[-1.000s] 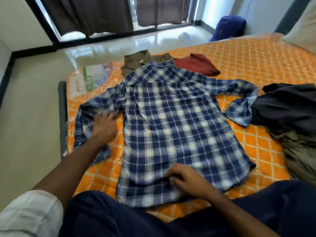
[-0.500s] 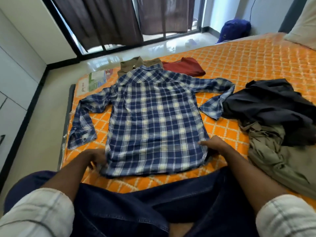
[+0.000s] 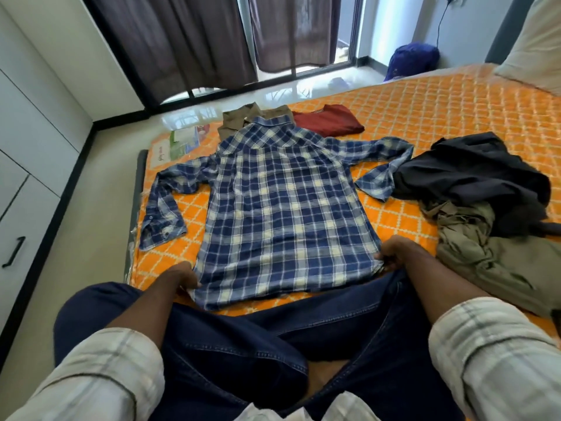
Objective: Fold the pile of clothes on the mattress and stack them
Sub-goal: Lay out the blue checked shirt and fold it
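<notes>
A blue plaid shirt (image 3: 282, 208) lies spread back-up on the orange quilted mattress (image 3: 440, 117), sleeves out to both sides. My left hand (image 3: 182, 276) pinches its near left hem corner. My right hand (image 3: 394, 253) grips the near right hem corner. Beyond the collar lie a folded khaki garment (image 3: 239, 117) and a folded red garment (image 3: 328, 120). To the right sits an unfolded heap: a black garment (image 3: 473, 177) over an olive one (image 3: 485, 256).
My legs in dark jeans (image 3: 243, 354) lie along the mattress's near edge. The mattress corner with a printed label (image 3: 173, 144) meets the cream floor on the left. White wardrobe doors (image 3: 27, 147) stand far left, curtains and a blue bag (image 3: 413, 59) behind.
My left hand left the left sleeve and my right hand left the middle of the hem. Both now grip the shirt's bottom corners, and the shirt lies flatter and straighter.
</notes>
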